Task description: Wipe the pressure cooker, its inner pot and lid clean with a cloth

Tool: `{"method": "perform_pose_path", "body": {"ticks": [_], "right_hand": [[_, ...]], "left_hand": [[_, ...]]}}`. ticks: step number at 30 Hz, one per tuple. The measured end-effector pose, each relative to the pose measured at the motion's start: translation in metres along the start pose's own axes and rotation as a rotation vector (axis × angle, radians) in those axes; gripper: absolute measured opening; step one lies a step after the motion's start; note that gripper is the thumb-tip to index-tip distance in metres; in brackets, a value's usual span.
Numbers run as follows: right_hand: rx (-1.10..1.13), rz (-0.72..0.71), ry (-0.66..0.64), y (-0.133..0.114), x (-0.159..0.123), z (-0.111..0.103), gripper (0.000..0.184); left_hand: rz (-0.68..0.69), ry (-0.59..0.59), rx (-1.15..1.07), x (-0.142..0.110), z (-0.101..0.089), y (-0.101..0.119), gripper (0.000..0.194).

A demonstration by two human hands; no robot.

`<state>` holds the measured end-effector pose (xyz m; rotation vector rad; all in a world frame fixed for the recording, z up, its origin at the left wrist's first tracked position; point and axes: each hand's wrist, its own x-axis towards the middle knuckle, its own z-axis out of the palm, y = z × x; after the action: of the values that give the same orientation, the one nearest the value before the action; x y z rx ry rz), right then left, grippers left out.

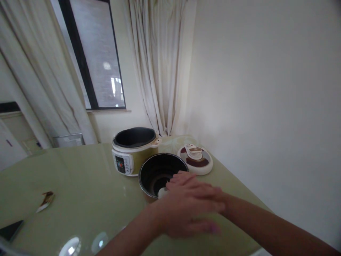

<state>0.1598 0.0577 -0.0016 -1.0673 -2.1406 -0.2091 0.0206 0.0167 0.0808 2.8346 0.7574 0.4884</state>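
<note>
A dark inner cooking pot point(151, 167) sits on the table with its mouth up. My left hand point(186, 213) passes in front of the pot's near right side, its fingers apart and pointing right, slightly blurred. It holds nothing that I can see. Behind it, my right hand point(195, 184) reaches left over the pot's rim with fingers stretched out; its palm is partly hidden by my left hand. A small white object point(162, 192) shows at the pot's near edge beside my hands. What it is, and whether a hand touches it, I cannot tell.
Behind the pot stands an electric pressure cooker body point(135, 156) without its lid. The cooker lid point(195, 159) lies to the right, near the wall. A torn wrapper point(45, 200) and a dark flat object point(10, 229) lie on the left of the greenish table point(80, 177).
</note>
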Motion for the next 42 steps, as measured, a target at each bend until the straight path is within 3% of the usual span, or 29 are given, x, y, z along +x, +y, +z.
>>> {"method": "perform_pose_path", "body": {"ticks": [2,3,5,8,10,12,15,17,22,27,31,34,38,42], "right_hand": [[-0.050,-0.038,0.007,-0.001,-0.003,0.000,0.042],[-0.062,-0.083,-0.010,-0.001,-0.002,-0.001,0.040],[-0.060,-0.233,-0.135,0.002,0.005,-0.007,0.034],[-0.061,-0.435,-0.468,0.013,0.020,-0.015,0.042],[-0.087,-0.505,-0.645,0.026,0.029,-0.020,0.051],[-0.083,-0.550,-0.691,0.043,0.036,-0.024,0.054],[-0.046,-0.612,-0.664,0.068,0.042,-0.027,0.059],[-0.046,-0.617,-0.639,0.076,0.043,-0.027,0.059],[-0.148,-0.580,-0.660,0.054,0.031,-0.023,0.050],[-0.150,-0.548,-0.643,0.041,0.022,-0.028,0.041],[-0.011,-0.645,-0.622,0.071,0.021,-0.039,0.039],[0.044,-0.592,-0.568,0.102,0.024,-0.050,0.038],[-0.051,-0.475,-0.580,0.121,0.045,-0.069,0.042],[-0.306,-0.519,-0.553,0.096,0.082,-0.079,0.035]], "left_hand": [[0.139,0.012,-0.027,-0.005,0.014,0.006,0.063],[0.066,0.095,-0.036,-0.010,0.019,0.000,0.063],[-0.229,0.195,-0.007,-0.025,0.024,-0.022,0.062],[-0.498,0.055,0.068,-0.044,0.026,-0.053,0.058],[-0.528,-0.077,0.150,-0.051,0.026,-0.062,0.066],[-0.492,-0.120,0.224,-0.054,0.026,-0.062,0.075],[-0.379,-0.137,0.236,-0.054,0.025,-0.056,0.082],[-0.377,-0.162,0.253,-0.052,0.027,-0.051,0.082],[-0.529,-0.204,0.306,-0.043,0.040,-0.038,0.049],[-0.526,-0.175,0.277,-0.051,0.047,-0.047,0.049],[-0.431,-0.162,0.273,-0.059,0.047,-0.059,0.057],[-0.416,-0.173,0.277,-0.061,0.046,-0.064,0.061],[-0.417,-0.197,0.277,-0.060,0.042,-0.065,0.067],[-0.452,-0.211,0.331,-0.054,0.038,-0.056,0.067]]}}
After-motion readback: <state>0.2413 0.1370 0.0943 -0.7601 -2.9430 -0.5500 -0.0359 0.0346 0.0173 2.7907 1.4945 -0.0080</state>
